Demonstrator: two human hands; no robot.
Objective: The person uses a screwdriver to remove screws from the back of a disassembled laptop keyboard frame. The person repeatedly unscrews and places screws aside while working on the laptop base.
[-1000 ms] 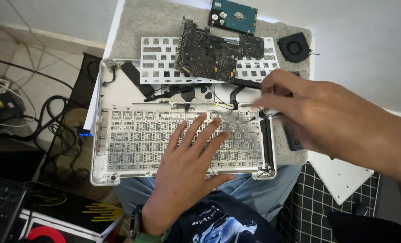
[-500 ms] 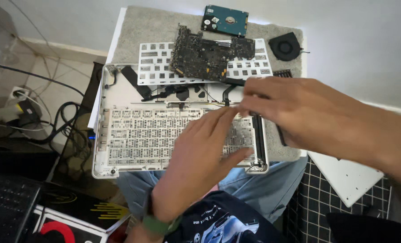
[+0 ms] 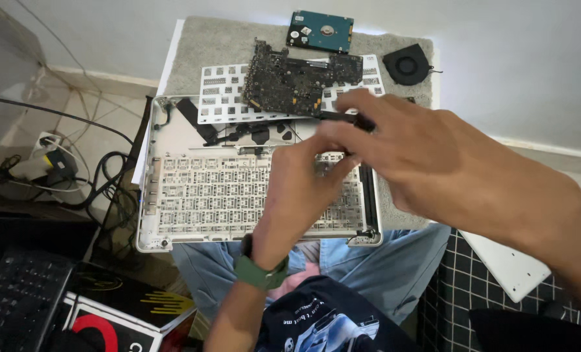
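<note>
Left hand (image 3: 300,195) flat, fingers open, on laptop case (image 3: 238,195); right hand (image 3: 427,163) seemingly pinches black strip (image 3: 342,117); a tug might tear it.

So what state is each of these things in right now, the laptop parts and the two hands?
Laptop case: opened up, inner keyboard frame exposed.
Circuit board: taken out, lying on a loose white key sheet.
Hard drive: removed, flat on the grey mat.
Fan: removed, on the mat.
Left hand: resting on the keyboard frame.
Right hand: fingers pinching a thin dark part.
</note>
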